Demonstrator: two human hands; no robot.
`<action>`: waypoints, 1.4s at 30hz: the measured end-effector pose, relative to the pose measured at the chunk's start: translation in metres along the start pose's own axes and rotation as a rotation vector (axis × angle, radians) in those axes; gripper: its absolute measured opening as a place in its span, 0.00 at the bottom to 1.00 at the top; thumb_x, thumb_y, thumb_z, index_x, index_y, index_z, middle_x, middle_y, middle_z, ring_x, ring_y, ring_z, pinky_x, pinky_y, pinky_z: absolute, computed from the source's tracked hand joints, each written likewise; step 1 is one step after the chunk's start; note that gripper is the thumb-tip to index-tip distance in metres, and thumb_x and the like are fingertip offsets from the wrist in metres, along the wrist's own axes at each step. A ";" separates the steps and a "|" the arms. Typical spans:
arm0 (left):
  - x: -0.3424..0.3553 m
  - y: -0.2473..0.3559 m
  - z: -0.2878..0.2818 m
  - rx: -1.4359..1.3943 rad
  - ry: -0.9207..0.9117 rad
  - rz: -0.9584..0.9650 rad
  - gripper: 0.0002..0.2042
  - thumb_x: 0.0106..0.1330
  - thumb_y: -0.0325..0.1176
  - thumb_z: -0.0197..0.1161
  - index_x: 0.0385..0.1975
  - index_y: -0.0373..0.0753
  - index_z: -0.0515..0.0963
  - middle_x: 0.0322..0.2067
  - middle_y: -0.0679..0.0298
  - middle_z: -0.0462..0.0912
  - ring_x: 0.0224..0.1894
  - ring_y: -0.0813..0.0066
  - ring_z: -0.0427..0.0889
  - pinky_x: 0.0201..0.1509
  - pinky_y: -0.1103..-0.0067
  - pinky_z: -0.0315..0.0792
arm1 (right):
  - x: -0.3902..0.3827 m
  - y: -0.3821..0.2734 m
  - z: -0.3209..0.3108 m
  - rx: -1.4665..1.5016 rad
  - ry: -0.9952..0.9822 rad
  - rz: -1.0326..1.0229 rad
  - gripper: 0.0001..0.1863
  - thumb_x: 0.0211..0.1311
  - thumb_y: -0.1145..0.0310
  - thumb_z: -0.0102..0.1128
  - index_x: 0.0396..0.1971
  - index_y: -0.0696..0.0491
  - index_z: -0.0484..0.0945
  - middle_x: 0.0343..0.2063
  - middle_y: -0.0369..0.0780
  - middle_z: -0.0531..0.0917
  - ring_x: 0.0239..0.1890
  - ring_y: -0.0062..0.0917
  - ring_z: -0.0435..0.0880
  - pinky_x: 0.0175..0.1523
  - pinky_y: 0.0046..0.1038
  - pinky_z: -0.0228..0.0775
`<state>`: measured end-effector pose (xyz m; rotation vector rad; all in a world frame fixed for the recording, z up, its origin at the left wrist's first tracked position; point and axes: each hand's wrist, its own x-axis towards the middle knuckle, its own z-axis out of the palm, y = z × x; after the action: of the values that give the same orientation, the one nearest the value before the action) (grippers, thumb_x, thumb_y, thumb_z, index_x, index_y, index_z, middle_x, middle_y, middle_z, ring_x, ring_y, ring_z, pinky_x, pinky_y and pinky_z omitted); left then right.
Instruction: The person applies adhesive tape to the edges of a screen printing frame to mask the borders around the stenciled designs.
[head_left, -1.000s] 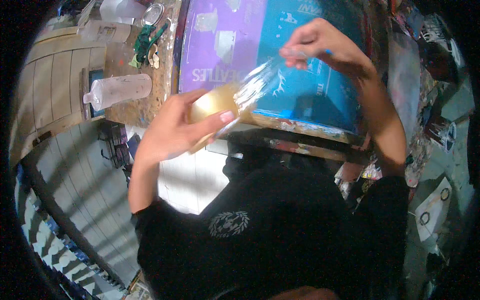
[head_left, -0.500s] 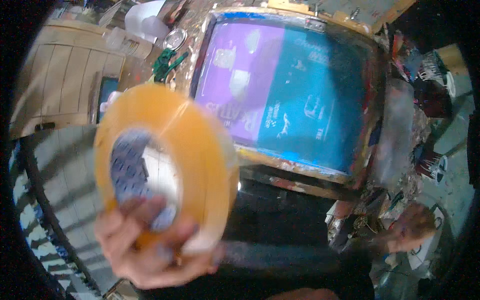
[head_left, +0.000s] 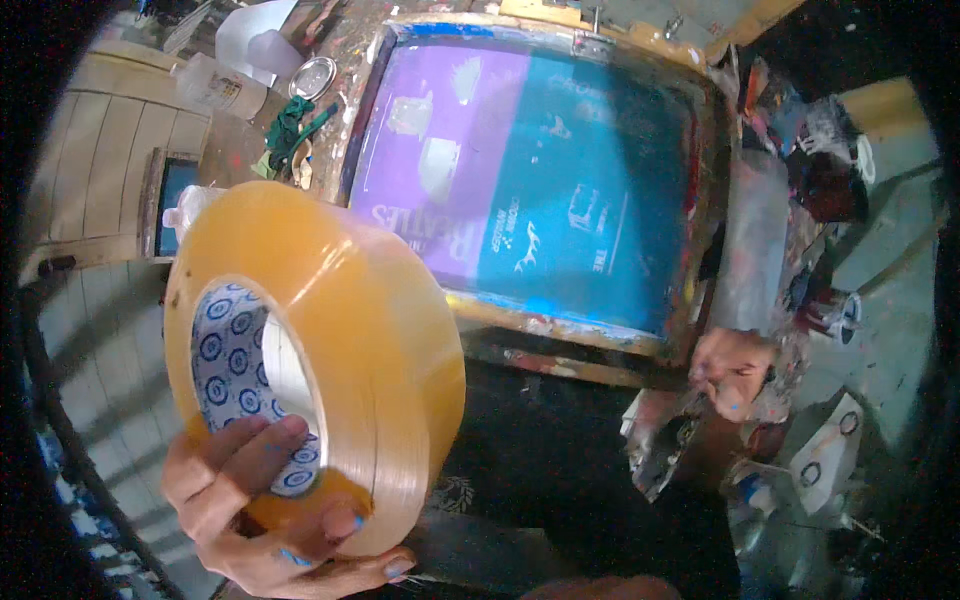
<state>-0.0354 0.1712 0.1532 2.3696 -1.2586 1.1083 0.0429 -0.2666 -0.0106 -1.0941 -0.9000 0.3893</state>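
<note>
My left hand (head_left: 250, 500) grips a large roll of yellowish clear tape (head_left: 370, 350), held up close to the camera on the lower left, its fingers hooked into the blue-patterned core. My right hand (head_left: 735, 370) is down at the right, its fingers curled beside crumpled, shiny material; whether it holds any of this I cannot make out. Behind the roll lies a screen-printing frame (head_left: 515, 310), its mesh (head_left: 600, 140) half purple and half teal with pale stencilled shapes and lettering. The roll hides part of the frame's lower-left area.
The paint-stained bench holds a green rag (head_left: 290, 140), a round metal lid (head_left: 312, 78), a translucent bottle (head_left: 220, 88) and a white container (head_left: 262, 35) at the left. Clutter, including stained cups (head_left: 835, 312), crowds the right side. A white sheet with rings (head_left: 825, 450) lies lower right.
My left hand has brought the tape roll from the frame toward the camera. My right hand has left the stretched strip over the mesh and dropped to the lower right.
</note>
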 end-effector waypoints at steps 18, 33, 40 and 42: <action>-0.088 -0.131 0.295 0.294 -0.200 -0.437 0.17 0.58 0.37 0.65 0.49 0.50 0.78 0.47 0.59 0.78 0.30 0.62 0.82 0.32 0.74 0.76 | 0.128 -0.070 0.012 -1.146 0.003 0.559 0.11 0.48 0.82 0.63 0.34 0.57 0.80 0.30 0.42 0.82 0.34 0.33 0.83 0.39 0.30 0.73; -0.007 -0.009 0.256 -1.152 -0.311 -0.733 0.26 0.54 0.43 0.73 0.49 0.35 0.76 0.46 0.53 0.81 0.52 0.66 0.78 0.59 0.67 0.68 | 0.208 0.022 -0.060 -0.737 -0.368 0.450 0.10 0.49 0.72 0.65 0.34 0.55 0.83 0.31 0.42 0.87 0.30 0.25 0.85 0.36 0.28 0.75; -0.041 0.019 0.260 -1.392 -0.361 -1.543 0.07 0.62 0.25 0.65 0.37 0.31 0.77 0.32 0.59 0.85 0.35 0.74 0.84 0.40 0.78 0.78 | 0.211 0.088 -0.107 -0.445 -0.402 0.793 0.11 0.56 0.67 0.67 0.36 0.57 0.83 0.29 0.38 0.86 0.32 0.18 0.82 0.34 0.20 0.72; -0.047 0.024 0.262 -1.358 -0.398 -1.589 0.07 0.62 0.26 0.65 0.37 0.30 0.77 0.32 0.58 0.84 0.34 0.74 0.84 0.39 0.79 0.78 | 0.210 0.102 -0.113 -0.410 -0.437 0.809 0.13 0.57 0.65 0.66 0.39 0.55 0.84 0.32 0.37 0.86 0.32 0.17 0.81 0.32 0.20 0.70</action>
<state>0.0640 0.0495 -0.0632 1.5002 0.2000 -0.5966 0.2727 -0.1474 -0.0288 -1.7859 -0.9033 1.1832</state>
